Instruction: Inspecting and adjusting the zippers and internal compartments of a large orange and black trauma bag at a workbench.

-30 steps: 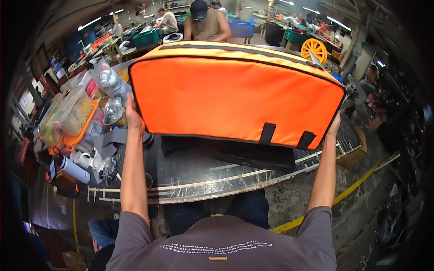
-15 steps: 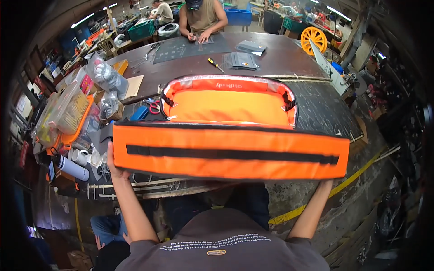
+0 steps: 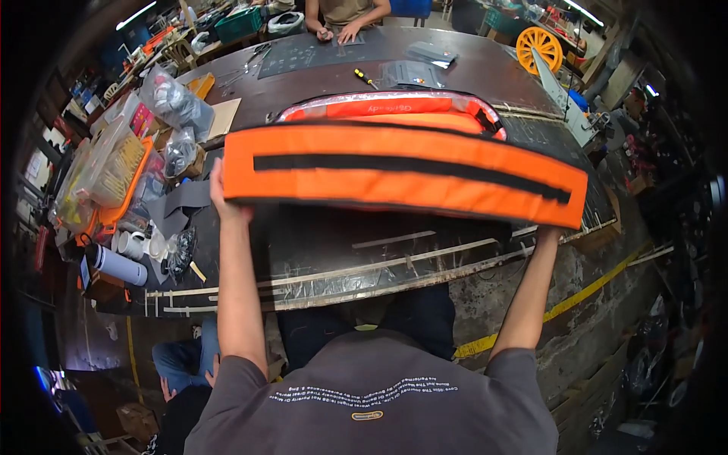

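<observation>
Between my two hands a long orange fabric panel (image 3: 341, 186) with black edging is held up above the table, its right end lower than its left. A black strip (image 3: 379, 163) runs lengthwise along its face. My left hand (image 3: 222, 199) grips the panel's left end, and my right hand (image 3: 550, 232) holds the lower right corner; the panel hides part of the fingers of each. Just behind it lies an open orange fabric bag (image 3: 436, 106) with a shiny rim, mostly covered by the panel. Whether panel and bag are joined, I cannot tell.
The dark table (image 3: 318, 243) has taped strips along its near edge. Clear bins (image 3: 114, 178), mugs (image 3: 130, 244) and a pale bottle (image 3: 117, 265) crowd the left. Farther back are a screwdriver (image 3: 365, 77), plastic pouches (image 3: 411, 74) and a co-worker's hands (image 3: 347, 34).
Both hands have carried the orange panel up and away from me, tilting its right end down. It now covers more of the open bag, and the table's near edge has come into view.
</observation>
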The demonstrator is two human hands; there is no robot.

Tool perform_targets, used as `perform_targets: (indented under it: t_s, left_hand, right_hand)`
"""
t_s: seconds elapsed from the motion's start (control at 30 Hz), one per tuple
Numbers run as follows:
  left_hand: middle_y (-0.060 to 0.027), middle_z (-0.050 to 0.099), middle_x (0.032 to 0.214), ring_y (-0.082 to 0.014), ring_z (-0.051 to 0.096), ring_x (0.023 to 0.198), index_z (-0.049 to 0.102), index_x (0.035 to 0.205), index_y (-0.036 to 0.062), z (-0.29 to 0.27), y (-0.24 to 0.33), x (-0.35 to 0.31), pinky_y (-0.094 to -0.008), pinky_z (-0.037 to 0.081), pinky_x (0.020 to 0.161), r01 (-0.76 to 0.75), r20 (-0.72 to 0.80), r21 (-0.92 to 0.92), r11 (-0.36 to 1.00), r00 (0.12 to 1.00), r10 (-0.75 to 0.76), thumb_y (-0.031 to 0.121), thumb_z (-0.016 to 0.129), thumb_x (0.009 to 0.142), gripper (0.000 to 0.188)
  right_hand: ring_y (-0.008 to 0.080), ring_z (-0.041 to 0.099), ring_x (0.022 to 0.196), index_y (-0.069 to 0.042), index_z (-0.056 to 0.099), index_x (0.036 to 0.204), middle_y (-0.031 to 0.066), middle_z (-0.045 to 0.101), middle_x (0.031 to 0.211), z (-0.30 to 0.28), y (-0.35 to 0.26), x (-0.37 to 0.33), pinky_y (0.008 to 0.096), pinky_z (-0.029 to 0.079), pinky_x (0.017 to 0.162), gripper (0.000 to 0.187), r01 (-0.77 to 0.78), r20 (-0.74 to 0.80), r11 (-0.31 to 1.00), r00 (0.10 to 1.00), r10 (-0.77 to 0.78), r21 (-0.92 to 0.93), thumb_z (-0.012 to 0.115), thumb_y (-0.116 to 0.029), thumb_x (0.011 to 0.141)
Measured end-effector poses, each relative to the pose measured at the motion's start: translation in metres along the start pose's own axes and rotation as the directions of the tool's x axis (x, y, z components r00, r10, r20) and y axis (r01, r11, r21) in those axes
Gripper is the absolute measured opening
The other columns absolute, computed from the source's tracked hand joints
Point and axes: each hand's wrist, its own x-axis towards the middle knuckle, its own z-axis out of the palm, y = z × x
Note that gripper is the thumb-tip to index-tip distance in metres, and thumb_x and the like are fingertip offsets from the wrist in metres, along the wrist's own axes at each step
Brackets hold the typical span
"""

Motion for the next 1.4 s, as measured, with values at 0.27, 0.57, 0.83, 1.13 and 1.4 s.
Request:
perform_targets:
  t_s: [0.27, 0.57, 0.83, 1.13, 1.4]
  left_hand:
    - [-0.0153, 0.074, 0.137, -0.0441, 0.072, 0.121, 0.071, 0.136, 0.0202, 0.113, 0.026, 0.040, -0.0810, 0.053, 0.082, 0.193, -0.397, 0.193, 0.962, 0.912, -0.103, 0.068, 0.054, 0.103, 0.060]
    - [-0.0133, 0.076, 0.132, -0.0407, 0.077, 0.109, 0.070, 0.138, 0.0169, 0.107, 0.022, 0.030, -0.0713, 0.061, 0.069, 0.226, -0.426, 0.202, 0.953, 0.896, -0.123, 0.063, 0.054, 0.101, 0.061]
    - [-0.0080, 0.077, 0.135, -0.0326, 0.074, 0.119, 0.073, 0.139, 0.0185, 0.111, 0.016, 0.024, -0.0647, 0.059, 0.090, 0.200, -0.427, 0.151, 0.968, 0.896, -0.119, 0.057, 0.056, 0.102, 0.056]
    - [-0.0103, 0.078, 0.131, -0.0376, 0.077, 0.115, 0.073, 0.138, 0.0156, 0.111, 0.010, 0.021, -0.0725, 0.059, 0.085, 0.169, -0.404, 0.163, 0.972, 0.910, -0.091, 0.058, 0.056, 0.103, 0.057]
    - [-0.0084, 0.072, 0.148, -0.0237, 0.072, 0.129, 0.060, 0.159, 0.0109, 0.121, 0.008, -0.004, -0.0443, 0.059, 0.104, 0.068, -0.337, 0.184, 0.981, 0.941, -0.002, 0.043, 0.053, 0.109, 0.060]
  right_hand:
    - [0.0302, 0.078, 0.107, 0.001, 0.064, 0.139, 0.0168, 0.074, 0.125, 0.049, -0.066, 0.059, 0.0420, 0.066, 0.089, 0.036, 0.130, -0.253, 0.981, 0.954, -0.164, -0.147, 0.072, -0.009, 0.105]
    - [0.0306, 0.079, 0.093, 0.005, 0.070, 0.136, 0.0200, 0.076, 0.124, 0.046, -0.066, 0.025, 0.0396, 0.066, 0.069, 0.032, 0.071, -0.256, 0.993, 0.962, -0.094, -0.099, 0.064, -0.008, 0.108]
    - [0.0314, 0.081, 0.097, -0.002, 0.070, 0.143, 0.0192, 0.077, 0.130, 0.003, -0.057, 0.033, 0.0422, 0.068, 0.067, 0.044, 0.004, -0.216, 0.993, 0.976, -0.029, -0.120, 0.057, -0.027, 0.109]
    - [0.0381, 0.076, 0.119, -0.003, 0.064, 0.153, 0.0197, 0.069, 0.148, -0.020, -0.054, 0.030, 0.0537, 0.069, 0.091, 0.045, 0.025, -0.213, 0.990, 0.976, -0.054, -0.138, 0.063, -0.021, 0.111]
    - [0.0340, 0.065, 0.140, -0.005, 0.052, 0.164, 0.0162, 0.058, 0.163, -0.035, -0.043, 0.014, 0.0536, 0.057, 0.114, 0.056, -0.030, -0.005, 0.994, 1.000, 0.030, -0.106, 0.060, -0.029, 0.114]
